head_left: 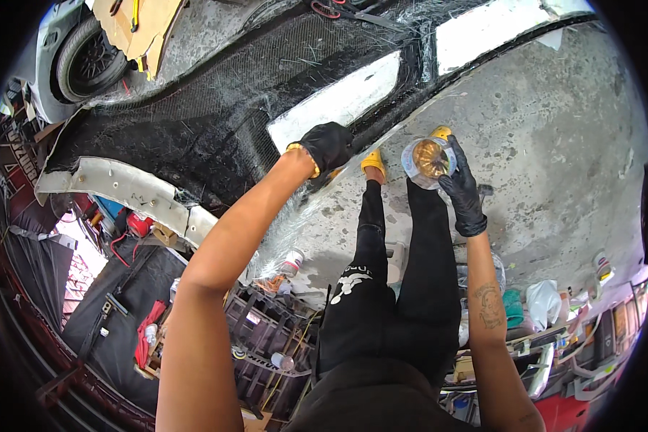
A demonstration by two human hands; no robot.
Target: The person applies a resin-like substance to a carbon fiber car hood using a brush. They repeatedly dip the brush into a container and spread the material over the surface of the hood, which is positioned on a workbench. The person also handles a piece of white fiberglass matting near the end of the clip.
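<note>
My left hand (324, 147), in a black glove with a yellow cuff, is closed over the dark fiber panel (194, 119), beside its white rectangular section (338, 93); what its fingers hold is hidden, though a bit of yellow shows beneath them. My right hand (462, 191), also black-gloved, grips a clear plastic cup (429, 158) with amber liquid in it, held above the concrete floor (540, 137). Loose pale glass strands (281, 237) hang along the panel's near edge, below my left forearm.
My feet in yellow clogs (374, 164) stand beside the panel. A car wheel (90, 57), a cardboard sheet (137, 21) and red-handled scissors (327, 11) lie toward the back. Tools, a red container (138, 225), a white bag (543, 302) and clutter fill both sides and the near edge.
</note>
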